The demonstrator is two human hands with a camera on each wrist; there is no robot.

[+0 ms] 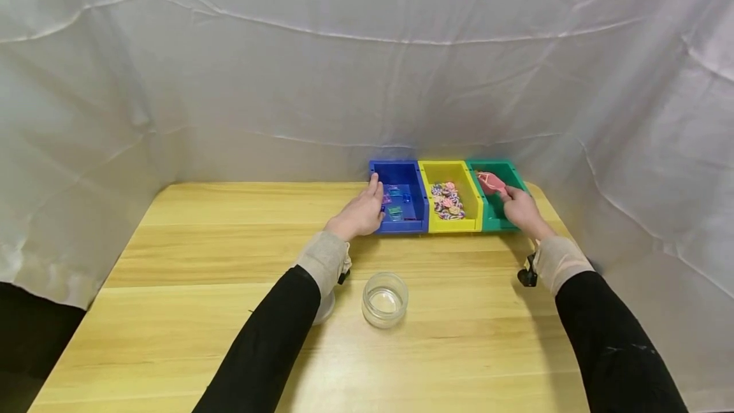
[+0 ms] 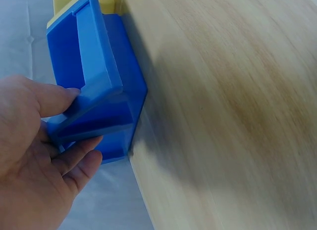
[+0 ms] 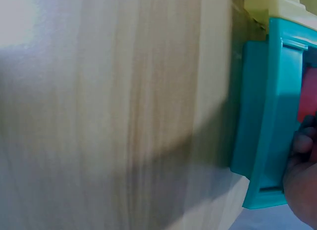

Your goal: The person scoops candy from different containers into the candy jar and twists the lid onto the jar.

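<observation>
**Now: both hands on the row of bins, far edge of the table**

Here you hold the row of three bins from both ends, so the step in hand looks like steadying or shifting the row. Any move from here calls for both hands working together, since the bins sit side by side and could part or tip.

Left to right: your left hand [image 1: 362, 212] grips the outer wall of the blue bin [image 1: 410, 225], thumb on one face of the wall and fingers curled round the other, as the left wrist view shows. The blue bin holds a few small coloured clips [image 1: 395, 210]. The yellow bin [image 1: 457, 225] touches it and holds a heap of small striped pieces [image 1: 447, 201]. The green bin [image 1: 503, 224] comes last; your right hand [image 1: 520, 208] reaches into it and seems to pinch a pink thing [image 1: 490, 183], though the right wrist view is too blurred to confirm it.

Near you, between your forearms, a clear glass jar [image 1: 385, 300] stands open and upright on the wooden table [image 1: 189, 273].
</observation>
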